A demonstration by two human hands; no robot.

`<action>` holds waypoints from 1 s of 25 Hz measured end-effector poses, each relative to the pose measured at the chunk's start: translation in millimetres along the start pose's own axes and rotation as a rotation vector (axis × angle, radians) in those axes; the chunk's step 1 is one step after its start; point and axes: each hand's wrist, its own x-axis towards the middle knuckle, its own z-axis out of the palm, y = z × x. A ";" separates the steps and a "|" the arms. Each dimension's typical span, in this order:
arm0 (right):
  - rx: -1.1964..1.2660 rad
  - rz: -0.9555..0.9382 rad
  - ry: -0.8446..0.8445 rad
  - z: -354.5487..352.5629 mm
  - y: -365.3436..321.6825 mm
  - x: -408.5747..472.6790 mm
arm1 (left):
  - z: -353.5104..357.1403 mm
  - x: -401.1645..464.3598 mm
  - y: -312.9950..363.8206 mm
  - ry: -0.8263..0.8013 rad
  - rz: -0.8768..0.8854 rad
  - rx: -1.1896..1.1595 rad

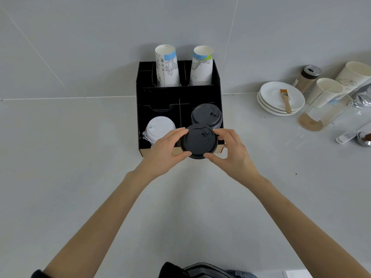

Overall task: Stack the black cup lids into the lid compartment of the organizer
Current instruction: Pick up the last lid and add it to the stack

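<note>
A black organizer (pixel 158 93) stands against the wall on a grey counter. Its front right compartment holds a stack of black lids (pixel 205 116). White lids (pixel 159 128) fill the front left compartment. Both my hands grip one black cup lid (pixel 197 142), or a small stack, just above the organizer's front edge. My left hand (pixel 164 149) holds its left rim and my right hand (pixel 230 153) holds its right rim. Two stacks of printed paper cups (pixel 167 66) stand upside down in the back compartments.
To the right sit stacked white saucers (pixel 281 99) with a small brush (pixel 286 100), a shaker jar (pixel 307 78), paper cups (pixel 327 91), a glass with brown powder (pixel 319 115) and a foil bag (pixel 361 97). A dark object (pixel 196 270) lies at the bottom edge.
</note>
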 end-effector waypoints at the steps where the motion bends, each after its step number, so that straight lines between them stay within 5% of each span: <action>1: 0.001 0.008 0.011 -0.8 0.4 3.8 | -1.5 4.6 0.7 0.005 -0.009 -0.002; 25: 0.051 0.297 0.242 18.8 16.0 67.3 | -13.0 117.9 -25.4 -0.241 0.154 0.097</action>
